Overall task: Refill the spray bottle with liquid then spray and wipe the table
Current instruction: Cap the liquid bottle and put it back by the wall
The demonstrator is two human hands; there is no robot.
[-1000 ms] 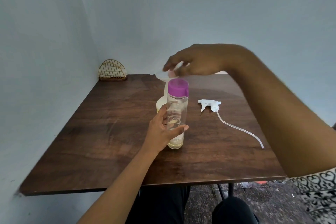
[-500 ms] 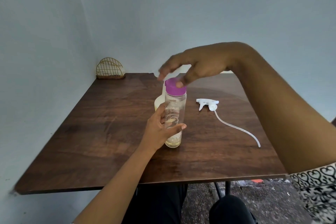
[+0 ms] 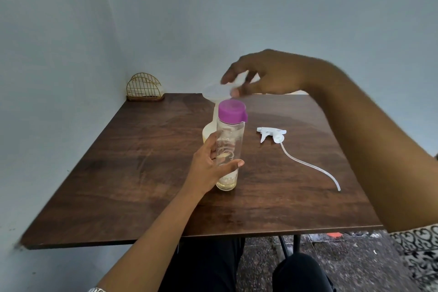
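White printing stands on the wall of the clear bottle, including a curved mark. It is faint, partly covered by the fingers of the left hand, and not legible. No text, brand, number or sign can be read anywhere in the head view.

1. Walls: two, plain pale blue-grey, meeting in a corner; evenly lit.
2. Table: dark wood-grain top, set into that corner (dark metal legs show under the near edge).
3. Wire rack: gold, at the table's far-left corner.
4. Floor: dark, speckled.
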